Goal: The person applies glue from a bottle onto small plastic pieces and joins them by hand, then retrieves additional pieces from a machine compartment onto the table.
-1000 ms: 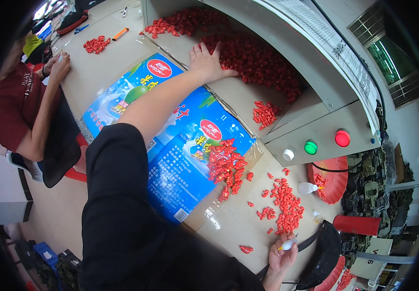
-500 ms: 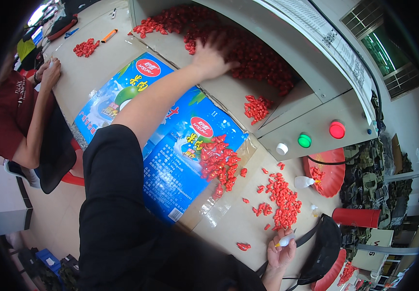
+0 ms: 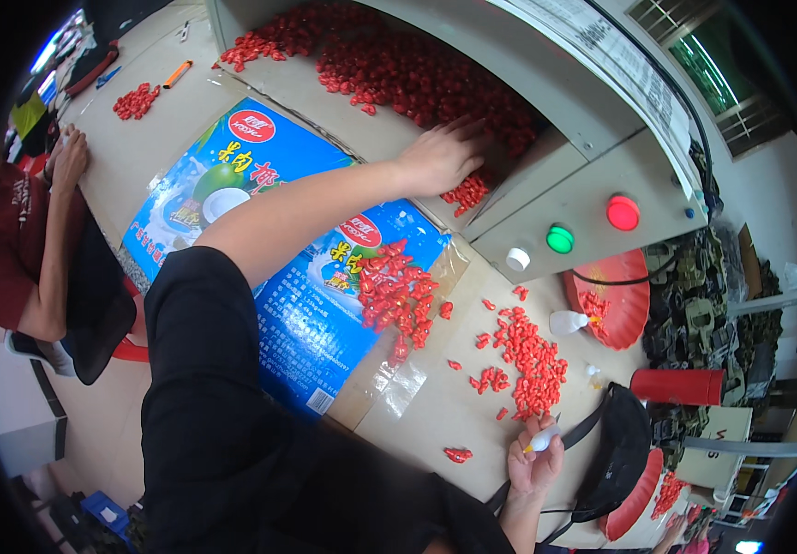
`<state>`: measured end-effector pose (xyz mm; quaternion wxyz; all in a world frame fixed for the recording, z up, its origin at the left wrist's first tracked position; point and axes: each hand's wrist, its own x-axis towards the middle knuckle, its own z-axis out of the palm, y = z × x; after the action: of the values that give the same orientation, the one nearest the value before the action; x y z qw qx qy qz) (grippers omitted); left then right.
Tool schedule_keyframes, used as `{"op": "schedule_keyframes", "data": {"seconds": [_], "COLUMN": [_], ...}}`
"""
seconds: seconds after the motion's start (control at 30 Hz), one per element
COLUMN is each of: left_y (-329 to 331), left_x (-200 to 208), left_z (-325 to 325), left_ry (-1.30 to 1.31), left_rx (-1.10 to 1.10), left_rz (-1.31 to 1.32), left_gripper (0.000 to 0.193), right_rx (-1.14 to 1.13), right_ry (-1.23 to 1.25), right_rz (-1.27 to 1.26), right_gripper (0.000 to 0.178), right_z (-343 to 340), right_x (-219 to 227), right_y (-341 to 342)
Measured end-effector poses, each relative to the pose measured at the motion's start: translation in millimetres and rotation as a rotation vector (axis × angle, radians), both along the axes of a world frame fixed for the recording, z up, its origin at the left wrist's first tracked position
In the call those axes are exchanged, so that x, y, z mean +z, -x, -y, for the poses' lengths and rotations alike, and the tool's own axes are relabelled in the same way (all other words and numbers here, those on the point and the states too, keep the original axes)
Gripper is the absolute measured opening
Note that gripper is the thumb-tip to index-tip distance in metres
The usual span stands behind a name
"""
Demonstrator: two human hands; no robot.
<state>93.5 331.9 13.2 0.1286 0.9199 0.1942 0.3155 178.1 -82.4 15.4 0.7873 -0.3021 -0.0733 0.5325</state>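
Note:
My left hand (image 3: 443, 159) reaches into the opening of a grey box-like machine (image 3: 546, 198). Its fingers are stretched out at the edge of a heap of small glossy red pieces (image 3: 398, 69), and I see nothing held in them. A smaller clump of red pieces (image 3: 465, 196) lies just below that hand. At the lower right, my right hand (image 3: 535, 466) is closed around a small white squeeze bottle (image 3: 543, 438) with a yellow tip. Loose red pieces (image 3: 529, 360) are spread on the table above it. Another red pile (image 3: 398, 295) sits on a flattened blue printed carton (image 3: 301, 337).
Green (image 3: 560, 240), red (image 3: 623, 212) and white (image 3: 517, 259) buttons stand out from the machine. A second white bottle (image 3: 569, 322) leans at a red bowl (image 3: 629, 323). A black pouch (image 3: 615, 452) lies by my right hand. Another person (image 3: 34, 249) sits at the left.
My left hand has moved right and down along the red heap, from its middle to its right end. My right hand still holds the bottle in about the same place. The view has shifted slightly.

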Motion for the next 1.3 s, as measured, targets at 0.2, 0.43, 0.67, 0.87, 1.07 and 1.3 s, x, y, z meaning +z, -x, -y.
{"op": "schedule_keyframes", "data": {"seconds": [0.2,0.43,0.67,0.87,1.07,1.3], "left_y": [-1.7,-8.4,34.4,74.6,90.8,85.6], "left_x": [-4.4,-7.5,29.1,43.6,25.2,13.9], "left_z": [14.2,8.9,33.5,159.7,211.6,233.5], "left_ry": [-0.151,0.002,0.173,0.517,0.301,0.181], "left_rx": [-0.082,-0.073,0.063,-0.159,-0.280,-0.176], "left_rz": [-0.236,-0.249,0.362,0.089,-0.213,-0.275], "left_gripper": [0.041,0.038,0.027,0.014,0.023,0.026], "right_rx": [0.018,-0.012,0.030,0.021,0.034,-0.011], "right_ry": [0.010,0.006,-0.041,-0.069,-0.108,-0.161], "right_rz": [0.017,0.029,0.016,0.011,0.042,-0.046], "right_gripper": [0.023,0.023,0.023,0.022,0.022,0.023], "right_z": [1.4,3.2,4.9,11.6,16.4,14.2], "right_x": [3.1,2.5,0.8,5.2,7.2,14.6], "right_y": [1.9,3.4,-4.8,0.0,2.2,5.0]}}
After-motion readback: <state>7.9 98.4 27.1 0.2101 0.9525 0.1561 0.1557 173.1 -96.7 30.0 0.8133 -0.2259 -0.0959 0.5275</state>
